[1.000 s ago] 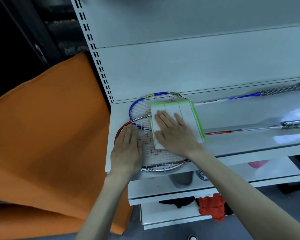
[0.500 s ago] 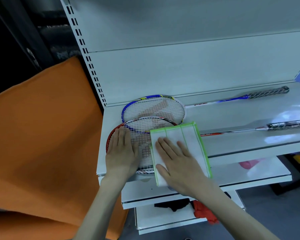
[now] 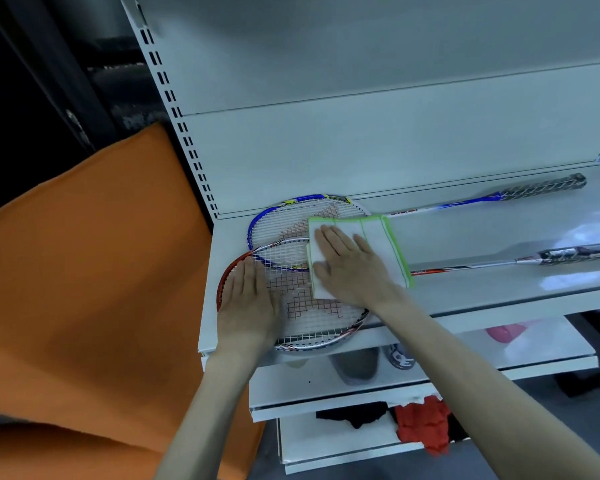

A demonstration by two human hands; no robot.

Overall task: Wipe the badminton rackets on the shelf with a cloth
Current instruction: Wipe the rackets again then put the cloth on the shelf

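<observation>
Badminton rackets lie side by side on the smooth white metal shelf [image 3: 465, 296], their oval strung heads overlapping at its left end and their thin shafts running off to the right. The blue-framed racket [image 3: 274, 220] sits at the back against the panel, with a dark cross-wrapped grip; the red-framed racket [image 3: 312, 317] lies in front, its head partly over the blue one and reaching the shelf's front lip. A folded white cloth [image 3: 371, 237] with a bright green border and thin green stripes, seemingly a soft woven fabric, lies flat where the two string beds meet. The right hand [image 3: 350, 268] presses on it, fingers straight and slightly spread. The left hand [image 3: 248, 303] rests flat on the red racket's left rim and strings, fingers straight and close together, gripping nothing.
</observation>
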